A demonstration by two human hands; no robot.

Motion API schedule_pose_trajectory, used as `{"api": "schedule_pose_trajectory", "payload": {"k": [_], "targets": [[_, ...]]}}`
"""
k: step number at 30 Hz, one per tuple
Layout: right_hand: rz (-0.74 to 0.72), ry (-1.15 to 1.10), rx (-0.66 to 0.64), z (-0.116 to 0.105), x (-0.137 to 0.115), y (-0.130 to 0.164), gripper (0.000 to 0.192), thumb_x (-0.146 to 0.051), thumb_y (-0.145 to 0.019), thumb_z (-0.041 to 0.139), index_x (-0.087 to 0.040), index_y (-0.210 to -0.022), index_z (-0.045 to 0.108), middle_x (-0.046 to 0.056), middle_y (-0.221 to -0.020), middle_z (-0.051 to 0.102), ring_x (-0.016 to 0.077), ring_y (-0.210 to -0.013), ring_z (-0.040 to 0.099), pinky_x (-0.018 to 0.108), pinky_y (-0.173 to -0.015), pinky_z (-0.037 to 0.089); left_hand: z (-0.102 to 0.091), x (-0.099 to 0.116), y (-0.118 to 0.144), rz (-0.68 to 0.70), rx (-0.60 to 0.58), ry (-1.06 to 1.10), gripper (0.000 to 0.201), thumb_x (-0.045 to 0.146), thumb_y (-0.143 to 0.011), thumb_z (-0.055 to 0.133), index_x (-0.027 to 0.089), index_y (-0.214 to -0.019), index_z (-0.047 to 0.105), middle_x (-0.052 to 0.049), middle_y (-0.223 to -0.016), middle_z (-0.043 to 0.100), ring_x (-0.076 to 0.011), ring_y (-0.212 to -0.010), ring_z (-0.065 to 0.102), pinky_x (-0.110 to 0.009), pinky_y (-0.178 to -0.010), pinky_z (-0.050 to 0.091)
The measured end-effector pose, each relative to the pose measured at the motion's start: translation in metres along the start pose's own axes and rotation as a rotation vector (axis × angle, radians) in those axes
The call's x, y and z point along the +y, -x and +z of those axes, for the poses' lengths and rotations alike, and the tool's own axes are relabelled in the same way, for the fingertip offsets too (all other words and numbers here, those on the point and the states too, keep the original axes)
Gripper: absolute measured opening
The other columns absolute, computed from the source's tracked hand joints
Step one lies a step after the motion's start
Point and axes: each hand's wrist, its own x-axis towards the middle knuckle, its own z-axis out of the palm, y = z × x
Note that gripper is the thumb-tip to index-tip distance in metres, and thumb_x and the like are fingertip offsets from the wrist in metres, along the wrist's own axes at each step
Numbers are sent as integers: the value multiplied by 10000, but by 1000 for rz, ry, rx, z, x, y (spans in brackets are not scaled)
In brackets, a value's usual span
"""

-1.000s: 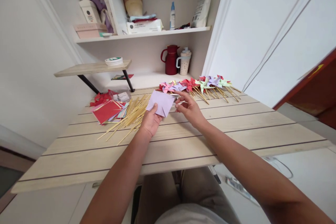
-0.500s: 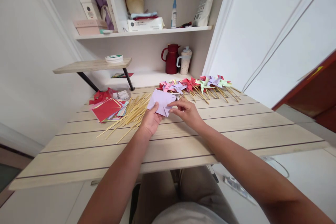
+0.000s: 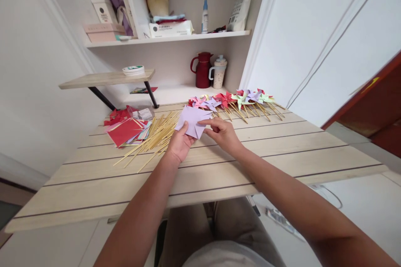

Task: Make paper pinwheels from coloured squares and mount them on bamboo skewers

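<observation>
A lilac square of paper (image 3: 191,117) with slits cut in from its corners is held up over the table. My left hand (image 3: 181,144) grips its lower left part, thumb on top and fingers underneath. From the right, my right hand (image 3: 224,133) touches the paper, its index fingertip on the face near the slits and its thumb at the lower right edge. Thin wooden sticks (image 3: 156,135) lie loose just left of my left hand. Beyond my right hand, finished paper pinwheels (image 3: 225,100) on sticks lie in a row.
A stack of coloured paper (image 3: 125,131) lies on the left of the table, by a clear plastic packet (image 3: 144,114). Behind it stands a small raised wooden shelf (image 3: 106,79). At the back are a red jug (image 3: 204,71) and a speckled cup (image 3: 219,73).
My right index finger has slid slightly left over the paper's face, and the thumb sits a little apart from it. The left hand keeps its grip. The view has shifted slightly.
</observation>
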Motion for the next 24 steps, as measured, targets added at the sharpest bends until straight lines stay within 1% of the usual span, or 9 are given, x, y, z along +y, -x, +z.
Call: {"api": "schedule_pose_trajectory", "payload": {"k": [3, 5, 8, 11, 13, 18, 21, 24], "targets": [[16, -23, 9, 1, -1, 0, 177, -339, -845, 708, -270, -972, 812, 7, -672, 526, 169, -622, 418, 314, -620, 387, 0, -1, 0, -11, -3, -15, 413, 354, -870, 730, 204, -1249, 662, -107, -1203, 745, -220, -1046, 717, -328, -850, 574], [24, -36, 23, 0, 0, 0, 172, -379, -837, 728, -264, -933, 812, 9, -669, 537, 169, -619, 421, 316, -617, 384, 0, -1, 0, -10, -7, -23, 431, 363, -863, 736, 206, -1257, 660, -107, -1186, 750, -223, -1027, 721, -330, -831, 576], [28, -52, 29, 0, 1, -1, 165, -388, -835, 735, -257, -901, 810, 9, -671, 549, 168, -615, 429, 319, -612, 371, -1, -1, 1, -16, -31, -55, 402, 370, -863, 734, 190, -1218, 676, -112, -1118, 768, -210, -898, 736, -315, -753, 574], [39, -71, 32, 0, 2, -1, 154, -387, -838, 736, -253, -872, 804, 22, -712, 603, 171, -628, 449, 322, -614, 369, -1, -2, 2, -25, -70, -94, 359, 383, -868, 726, 160, -1146, 692, -115, -1022, 781, -191, -745, 725, -305, -686, 552], [55, -77, 47, 0, 3, -1, 163, -410, -831, 747, -255, -836, 798, 28, -725, 628, 179, -646, 466, 325, -620, 376, 0, -2, 2, -20, -90, -104, 359, 400, -866, 725, 151, -1123, 691, -112, -980, 780, -185, -703, 720, -302, -673, 536], [65, -84, 89, 0, 5, -2, 201, -450, -835, 744, -259, -796, 792, 31, -713, 632, 197, -696, 495, 331, -644, 391, 1, -2, 3, -13, -121, -100, 402, 435, -871, 711, 160, -1162, 678, -110, -985, 780, -188, -706, 728, -309, -703, 526], [69, -82, 87, 0, 6, -2, 202, -444, -841, 738, -262, -764, 785, 26, -699, 622, 199, -704, 505, 333, -655, 394, 0, -3, 3, -10, -118, -116, 406, 442, -872, 709, 159, -1161, 683, -118, -1013, 781, -199, -743, 733, -305, -702, 518], [65, -95, 85, -1, 5, -2, 181, -417, -856, 726, -265, -779, 788, 25, -713, 643, 203, -727, 527, 335, -682, 409, 0, -3, 3, -4, -132, -142, 419, 456, -868, 711, 150, -1154, 687, -133, -1026, 780, -205, -754, 732, -309, -705, 511]]}}
